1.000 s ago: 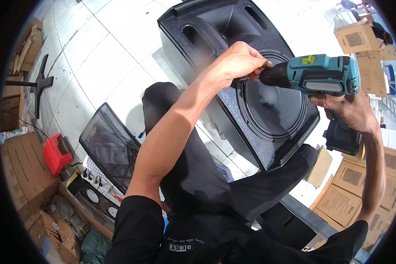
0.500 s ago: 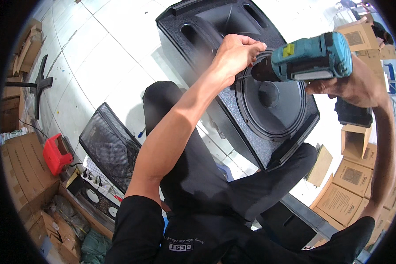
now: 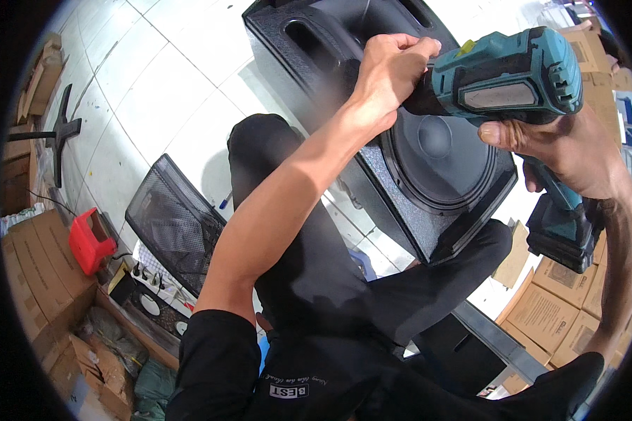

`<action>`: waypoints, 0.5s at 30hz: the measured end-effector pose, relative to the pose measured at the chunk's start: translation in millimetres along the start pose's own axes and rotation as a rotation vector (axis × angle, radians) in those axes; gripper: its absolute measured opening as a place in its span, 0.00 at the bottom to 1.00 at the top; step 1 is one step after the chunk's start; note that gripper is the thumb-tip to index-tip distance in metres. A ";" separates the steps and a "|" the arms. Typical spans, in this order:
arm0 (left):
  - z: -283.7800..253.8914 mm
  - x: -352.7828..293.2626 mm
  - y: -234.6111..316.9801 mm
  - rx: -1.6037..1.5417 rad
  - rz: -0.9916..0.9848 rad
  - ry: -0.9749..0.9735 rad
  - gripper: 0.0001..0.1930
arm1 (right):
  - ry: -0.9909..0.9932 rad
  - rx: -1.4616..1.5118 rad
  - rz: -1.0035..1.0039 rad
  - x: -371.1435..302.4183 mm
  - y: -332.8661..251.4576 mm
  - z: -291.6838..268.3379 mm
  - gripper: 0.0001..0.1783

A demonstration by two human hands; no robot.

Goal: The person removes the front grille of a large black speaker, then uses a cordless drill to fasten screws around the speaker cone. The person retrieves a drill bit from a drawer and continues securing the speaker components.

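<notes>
Left hand (image 3: 393,70): fingertips drawn together in a pinch just beside the drill's nose; cannot tell whether anything small sits between them, or whether they touch the tool

Right hand (image 3: 565,147): fingers wrapped round the handle of a teal-and-black cordless drill (image 3: 498,74), thumb along the underside of its body; trigger pressed or not, cannot tell; black battery base hangs below the wrist

Drill nose points left, above the upper rim of a round black cone woofer (image 3: 435,165); bit end hidden behind the left hand

Woofer lies in the lower half of a black, speckled speaker cabinet (image 3: 428,228), face up, bottom corner close by the right knee; black flared horn (image 3: 372,21) in the top half, slot openings near both side edges

State of work, as judged: woofer already in its round opening, horn in place; rim fastening unconfirmed, screws not countable from here. Front uncovered, so it reads as part-way, not finished

Farther out: black mesh panel (image 3: 175,210) off to the left, beyond the left knee; red plastic piece (image 3: 91,242) past its far edge; brown cardboard cartons (image 3: 541,316) stacked to the right of the tiled floor (image 3: 161,84)
</notes>
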State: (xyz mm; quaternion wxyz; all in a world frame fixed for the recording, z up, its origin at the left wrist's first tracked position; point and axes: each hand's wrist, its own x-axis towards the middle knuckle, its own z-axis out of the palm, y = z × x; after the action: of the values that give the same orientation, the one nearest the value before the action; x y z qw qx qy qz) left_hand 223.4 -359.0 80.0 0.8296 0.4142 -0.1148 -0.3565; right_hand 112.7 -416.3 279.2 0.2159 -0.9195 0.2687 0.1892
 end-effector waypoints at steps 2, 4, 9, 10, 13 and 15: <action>0.6 -0.6 0.0 -0.004 -0.002 0.003 0.14 | -0.006 -0.099 -0.016 0.1 2.1 -0.6 0.25; 2.2 -1.7 -0.6 -0.005 0.000 0.007 0.13 | -0.013 -0.196 -0.038 0.9 3.9 -1.3 0.23; 2.8 -0.1 -1.8 -0.026 0.022 0.017 0.10 | -0.001 -0.158 -0.047 1.5 5.6 -1.8 0.13; 2.1 0.0 -2.0 -0.018 0.021 0.034 0.09 | 0.012 -0.187 -0.033 1.0 5.6 -1.6 0.13; 0.4 1.4 -2.0 0.007 0.013 0.021 0.09 | -0.011 -0.192 -0.061 0.5 4.1 -3.0 0.15; 0.1 2.0 -2.0 0.030 0.012 0.027 0.09 | -0.021 -0.208 -0.006 0.3 2.7 -4.2 0.15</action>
State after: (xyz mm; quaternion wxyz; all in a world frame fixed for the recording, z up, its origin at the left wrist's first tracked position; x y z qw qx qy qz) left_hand 223.8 -361.3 78.3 0.8269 0.4308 -0.1115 -0.3439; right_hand 112.3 -420.5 281.7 0.1227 -0.9356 0.2427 0.2251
